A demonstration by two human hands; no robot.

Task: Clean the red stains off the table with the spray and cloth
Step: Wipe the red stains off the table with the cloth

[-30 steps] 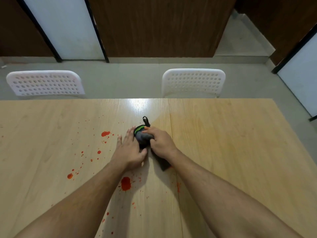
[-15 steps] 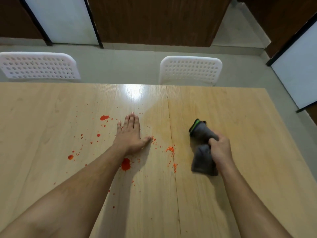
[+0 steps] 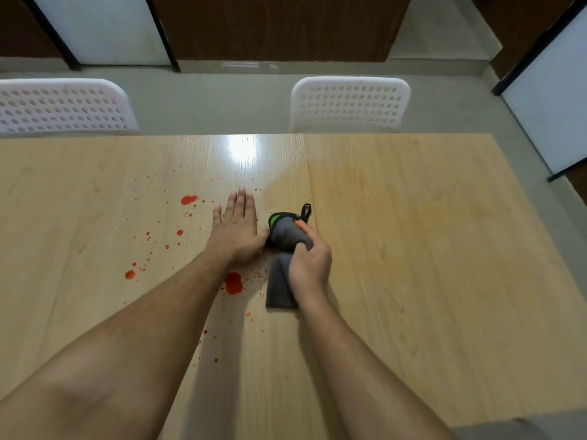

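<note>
My right hand (image 3: 309, 266) grips a bunched grey cloth (image 3: 282, 249) with a green edge and a black loop, pressed on the wooden table (image 3: 428, 249) near its middle seam. My left hand (image 3: 236, 231) lies flat on the table, fingers straight, its thumb side touching the cloth. Red stains dot the wood to the left: a large blot (image 3: 233, 283) by my left wrist, a splash (image 3: 189, 200) farther back, a spot (image 3: 129, 274) at the left, and several small specks. No spray bottle is in view.
Two white perforated chairs stand behind the far table edge, one at the left (image 3: 63, 106) and one at the centre right (image 3: 349, 103). Grey floor lies beyond and to the right of the table. The table's right half shows bare wood.
My right hand has swept the cloth leftward from the right half of the table back to the seam beside my left hand. The orange specks near the seam are no longer visible.
</note>
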